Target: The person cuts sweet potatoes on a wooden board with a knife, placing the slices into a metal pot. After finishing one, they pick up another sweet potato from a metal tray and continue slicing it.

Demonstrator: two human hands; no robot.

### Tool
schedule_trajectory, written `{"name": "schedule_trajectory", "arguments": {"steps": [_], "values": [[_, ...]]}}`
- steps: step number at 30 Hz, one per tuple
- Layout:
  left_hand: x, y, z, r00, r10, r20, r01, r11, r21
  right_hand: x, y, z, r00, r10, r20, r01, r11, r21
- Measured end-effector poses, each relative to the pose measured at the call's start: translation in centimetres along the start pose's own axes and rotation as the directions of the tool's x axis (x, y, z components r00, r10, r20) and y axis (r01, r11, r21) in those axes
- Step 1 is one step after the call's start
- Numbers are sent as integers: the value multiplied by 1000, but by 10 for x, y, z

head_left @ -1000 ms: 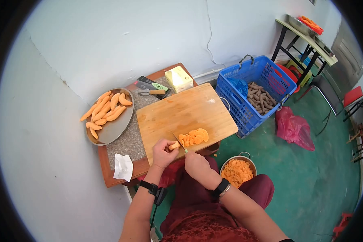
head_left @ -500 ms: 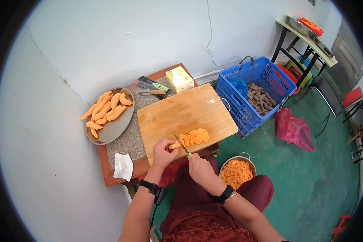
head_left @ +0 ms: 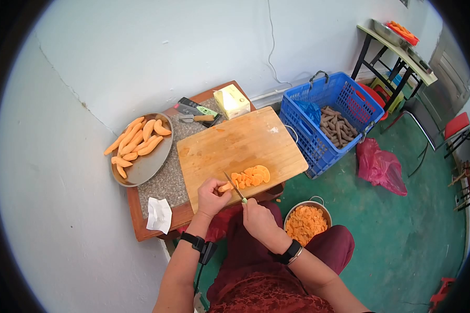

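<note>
My left hand (head_left: pixel 213 197) is closed round the end of a peeled sweet potato piece (head_left: pixel 225 188) at the near edge of the wooden cutting board (head_left: pixel 230 143). In my right hand (head_left: pixel 259 219) is the handle of a knife (head_left: pixel 234 184), its blade slanting across the cut end of that piece. Orange sweet potato slices (head_left: pixel 253 176) lie in a short row on the board, just right of the blade. My fingers partly hide the held piece and the knife's handle.
A metal pan (head_left: pixel 164 156) of peeled sweet potatoes stands left of the board. Behind it lie a peeler (head_left: pixel 196 119) and a tissue box (head_left: pixel 232 101). A pot (head_left: pixel 329 216) of slices sits on the floor near my knee. A blue crate (head_left: pixel 310 143) holds unpeeled roots.
</note>
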State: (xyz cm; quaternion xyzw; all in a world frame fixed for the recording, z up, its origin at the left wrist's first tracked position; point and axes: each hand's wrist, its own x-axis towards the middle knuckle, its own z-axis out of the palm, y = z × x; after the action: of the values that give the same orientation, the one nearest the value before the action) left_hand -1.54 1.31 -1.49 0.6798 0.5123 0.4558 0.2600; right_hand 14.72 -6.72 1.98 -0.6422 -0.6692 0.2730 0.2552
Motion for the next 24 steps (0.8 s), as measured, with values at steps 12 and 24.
{"name": "schedule_trajectory", "arguments": {"steps": [12,24], "values": [[-1,1,2,1000,-21,-1,21,1000,-21,2,-6,-6,995,58,75,-53,996,-76],[-1,-4,4,998,54,-22,-55,999,-3,25,2,14,995,65,75,-60,996,-66]]}}
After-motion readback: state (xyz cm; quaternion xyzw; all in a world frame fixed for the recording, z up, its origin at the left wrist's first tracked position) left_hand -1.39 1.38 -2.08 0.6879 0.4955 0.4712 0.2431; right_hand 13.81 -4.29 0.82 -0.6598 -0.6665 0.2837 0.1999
